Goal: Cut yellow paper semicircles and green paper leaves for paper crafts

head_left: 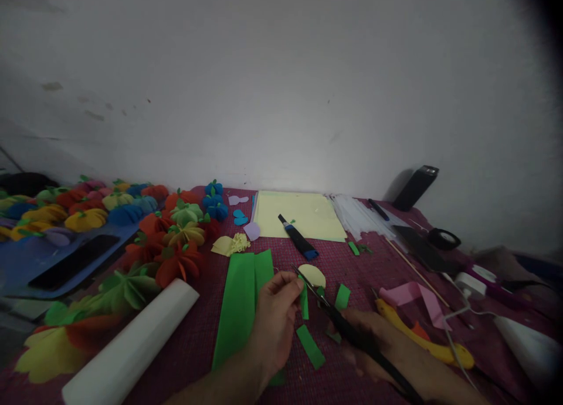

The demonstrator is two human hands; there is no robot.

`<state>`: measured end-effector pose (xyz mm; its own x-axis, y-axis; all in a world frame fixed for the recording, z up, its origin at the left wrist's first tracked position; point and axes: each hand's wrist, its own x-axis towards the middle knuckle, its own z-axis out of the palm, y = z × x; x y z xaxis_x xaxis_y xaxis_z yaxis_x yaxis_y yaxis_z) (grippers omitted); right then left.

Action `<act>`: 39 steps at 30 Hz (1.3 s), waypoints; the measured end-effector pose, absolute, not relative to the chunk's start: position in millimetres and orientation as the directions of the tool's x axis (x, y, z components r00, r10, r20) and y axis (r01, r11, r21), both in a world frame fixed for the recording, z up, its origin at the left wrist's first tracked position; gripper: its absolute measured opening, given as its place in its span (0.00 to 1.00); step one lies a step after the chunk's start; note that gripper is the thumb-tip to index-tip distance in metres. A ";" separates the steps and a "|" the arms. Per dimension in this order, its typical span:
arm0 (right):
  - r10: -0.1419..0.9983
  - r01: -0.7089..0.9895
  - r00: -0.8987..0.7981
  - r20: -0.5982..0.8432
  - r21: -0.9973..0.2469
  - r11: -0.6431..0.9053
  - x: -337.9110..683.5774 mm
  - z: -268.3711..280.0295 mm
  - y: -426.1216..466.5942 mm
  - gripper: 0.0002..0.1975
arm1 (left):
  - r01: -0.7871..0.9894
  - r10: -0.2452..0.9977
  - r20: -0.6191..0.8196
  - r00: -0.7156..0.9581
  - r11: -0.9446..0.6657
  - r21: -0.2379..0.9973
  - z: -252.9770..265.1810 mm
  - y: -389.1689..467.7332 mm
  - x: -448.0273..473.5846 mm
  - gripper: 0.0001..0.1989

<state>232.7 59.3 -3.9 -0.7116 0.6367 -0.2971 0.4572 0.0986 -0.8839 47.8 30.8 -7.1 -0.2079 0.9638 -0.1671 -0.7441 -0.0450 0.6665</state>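
Note:
My left hand pinches a small strip of green paper between thumb and fingertips. Black-handled scissors are in my right hand, their blades pointing up and left beside the pinched strip. Whether the blades touch the paper I cannot make out. Around my hands lie loose green paper pieces and a pale yellow paper half-round. Longer green paper sheets lie on the table just left of my left hand, which partly covers them.
Colourful paper pumpkins crowd the left side, beside a white roll. Pale yellow sheets lie at the back under a dark blue-ended tool. To the right are a yellow-handled tool, pink ribbon and a black bottle.

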 end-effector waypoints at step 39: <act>0.655 0.497 -0.727 -0.206 -0.816 0.295 237.3 2.1 67.3 0.02 | -0.708 0.928 -0.264 -0.262 0.001 0.707 -1.9 34.2 45.3 0.07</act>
<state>237.3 67.3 2.1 -0.7267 0.6553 -0.2062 0.4973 0.2948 -0.8160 45.3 34.2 -1.9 -0.2616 0.9285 -0.2635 -0.7076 0.0012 0.7066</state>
